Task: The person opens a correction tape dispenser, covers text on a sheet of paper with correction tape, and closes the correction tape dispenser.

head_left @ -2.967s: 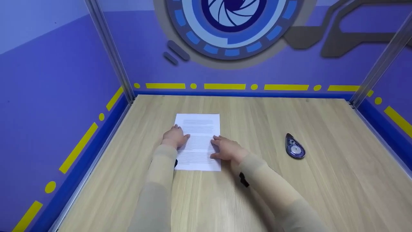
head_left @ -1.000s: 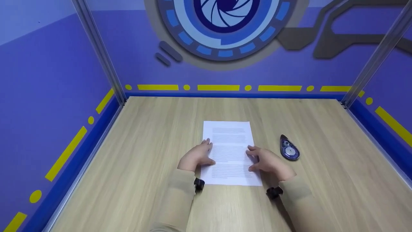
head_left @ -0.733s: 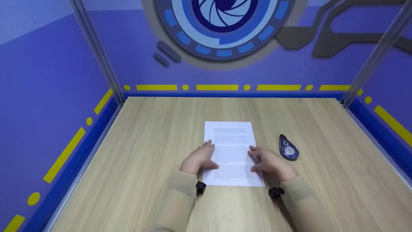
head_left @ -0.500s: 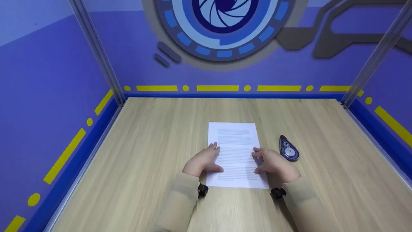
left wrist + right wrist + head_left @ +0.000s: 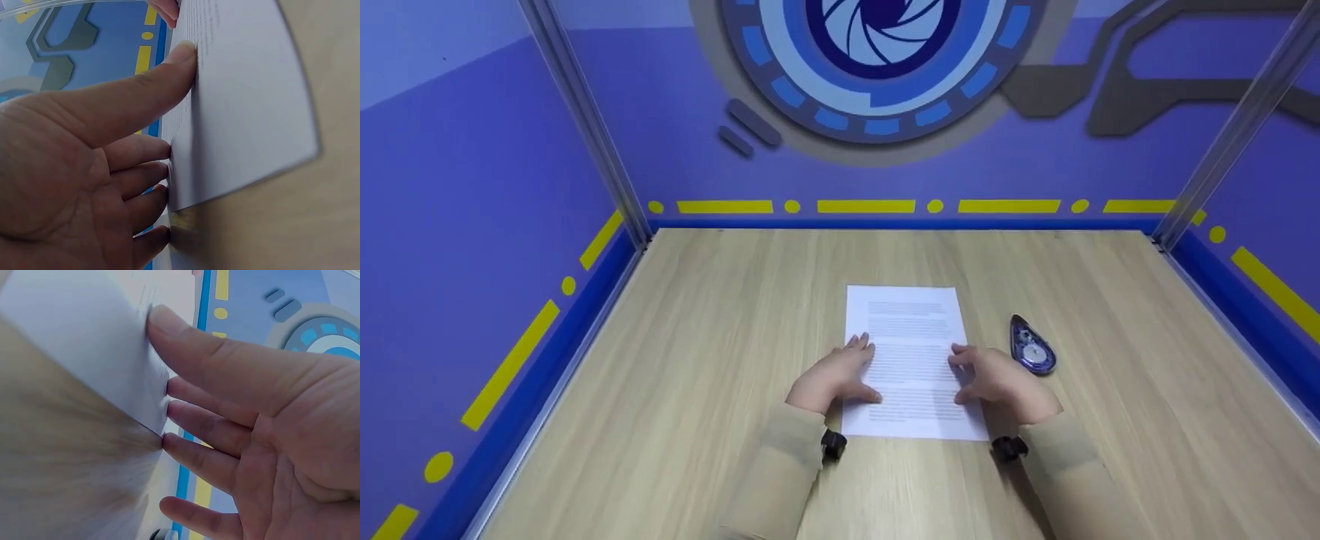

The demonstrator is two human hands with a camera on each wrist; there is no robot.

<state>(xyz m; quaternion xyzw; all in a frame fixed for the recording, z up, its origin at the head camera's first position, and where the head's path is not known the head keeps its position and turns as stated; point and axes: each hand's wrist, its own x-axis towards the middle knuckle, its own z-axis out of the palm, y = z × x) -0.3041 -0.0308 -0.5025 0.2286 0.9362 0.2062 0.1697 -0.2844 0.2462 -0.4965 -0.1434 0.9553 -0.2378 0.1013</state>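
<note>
A printed sheet of paper [image 5: 911, 360] lies flat on the wooden table, its text lines running across it. My left hand [image 5: 840, 373] rests at its left edge; in the left wrist view the thumb and fingertips of that hand [image 5: 112, 146] touch the sheet, spread and fairly straight. At the right edge, my right hand [image 5: 997, 381] lies with thumb and fingers apart. The right wrist view has the right thumb on the paper [image 5: 84, 332] and fingertips along its edge, the little finger off it. Neither hand curls round anything.
A dark, teardrop-shaped correction tape [image 5: 1033, 346] lies just right of the right hand. The wooden table [image 5: 720, 315] is bounded by blue and purple panels [image 5: 472, 240] at the back and both sides, with metal posts at the corners. A black band [image 5: 1009, 449] circles each wrist.
Both hands have slid the paper to the right and toward the person, closer to the correction tape. In the last half second they have barely moved.
</note>
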